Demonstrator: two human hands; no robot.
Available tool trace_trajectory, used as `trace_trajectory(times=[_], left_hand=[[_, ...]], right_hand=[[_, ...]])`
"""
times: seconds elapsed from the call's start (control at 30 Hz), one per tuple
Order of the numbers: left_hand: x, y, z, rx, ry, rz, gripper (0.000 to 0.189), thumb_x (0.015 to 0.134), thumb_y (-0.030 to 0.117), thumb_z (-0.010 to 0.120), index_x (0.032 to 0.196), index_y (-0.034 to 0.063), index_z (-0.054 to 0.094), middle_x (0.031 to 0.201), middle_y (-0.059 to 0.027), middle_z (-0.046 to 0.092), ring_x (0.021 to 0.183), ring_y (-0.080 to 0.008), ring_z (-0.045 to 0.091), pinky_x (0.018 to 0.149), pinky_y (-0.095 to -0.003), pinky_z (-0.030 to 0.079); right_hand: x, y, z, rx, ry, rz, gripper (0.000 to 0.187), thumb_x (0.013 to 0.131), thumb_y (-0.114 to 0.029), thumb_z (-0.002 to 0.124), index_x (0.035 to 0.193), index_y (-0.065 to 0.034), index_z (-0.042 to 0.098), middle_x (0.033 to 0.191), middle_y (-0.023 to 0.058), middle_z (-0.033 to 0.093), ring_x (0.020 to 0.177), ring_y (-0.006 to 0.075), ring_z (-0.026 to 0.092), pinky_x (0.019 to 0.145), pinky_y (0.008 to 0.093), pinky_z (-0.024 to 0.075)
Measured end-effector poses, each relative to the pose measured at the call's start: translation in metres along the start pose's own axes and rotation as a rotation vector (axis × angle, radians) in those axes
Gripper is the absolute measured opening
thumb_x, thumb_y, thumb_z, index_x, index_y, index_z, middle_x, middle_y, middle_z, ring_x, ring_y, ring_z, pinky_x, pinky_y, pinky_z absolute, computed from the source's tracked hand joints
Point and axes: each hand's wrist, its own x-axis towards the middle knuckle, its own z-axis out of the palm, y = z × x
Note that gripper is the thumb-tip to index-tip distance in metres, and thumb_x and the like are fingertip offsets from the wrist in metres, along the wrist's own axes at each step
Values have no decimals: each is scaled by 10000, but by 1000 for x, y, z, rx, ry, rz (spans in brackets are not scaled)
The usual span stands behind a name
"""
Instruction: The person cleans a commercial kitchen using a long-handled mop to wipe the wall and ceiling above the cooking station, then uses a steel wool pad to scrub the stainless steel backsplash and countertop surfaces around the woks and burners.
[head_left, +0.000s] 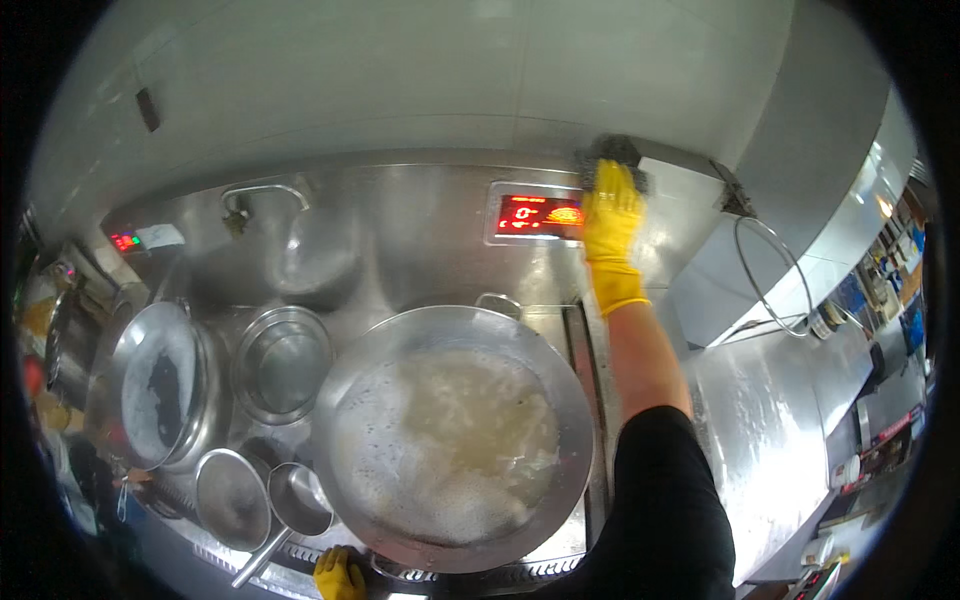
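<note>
My right hand (616, 214), in a yellow rubber glove, reaches far forward to the steel backsplash. Its fingers press a dark mesh scouring pad (613, 150), blurred, against the top edge beside a lit red display panel (538, 215). Below the panel sits a large metal wok (577, 450) holding cloudy, foamy liquid. My left hand (339, 574), also gloved in yellow, rests at the stove's front edge, left of the wok's lower rim. Only part of that hand shows, and its grip is unclear. Close to it lies a long-handled metal ladle (300, 499).
Left of the wok stand a round steel pot (283, 365), a mesh strainer (232, 499) and a tilted metal pan (161, 386) with foamy liquid. A curved faucet (266, 191) projects from the backsplash. A hose loop (772, 277) hangs at right, above a steel counter (765, 450).
</note>
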Motion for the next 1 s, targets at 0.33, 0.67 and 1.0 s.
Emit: trace_trajectory(times=[0.33,0.67,1.0], left_hand=[[-14,-15,13,30,116,80,342,804,175,632,1096,-4,630,1107,-228,658,1052,-446,611,958,-526,468],[-29,-44,32,69,107,144,289,873,149,587,1107,-13,637,1084,-231,671,1027,-443,613,934,-525,469],[-34,-58,27,-362,16,-13,292,944,149,604,1151,-52,649,1123,-215,681,1045,-383,633,962,-437,476]], right_hand=[[-53,25,-39,175,-42,455,323,879,-135,574,1158,17,635,965,252,665,896,444,621,803,478,505],[-203,-225,-207,356,-1389,428,276,960,-192,500,1154,-91,669,1135,197,680,1040,371,669,907,478,531],[-134,-133,-374,1032,-593,1105,265,940,-66,557,1161,55,638,939,68,702,803,154,645,716,301,527]])
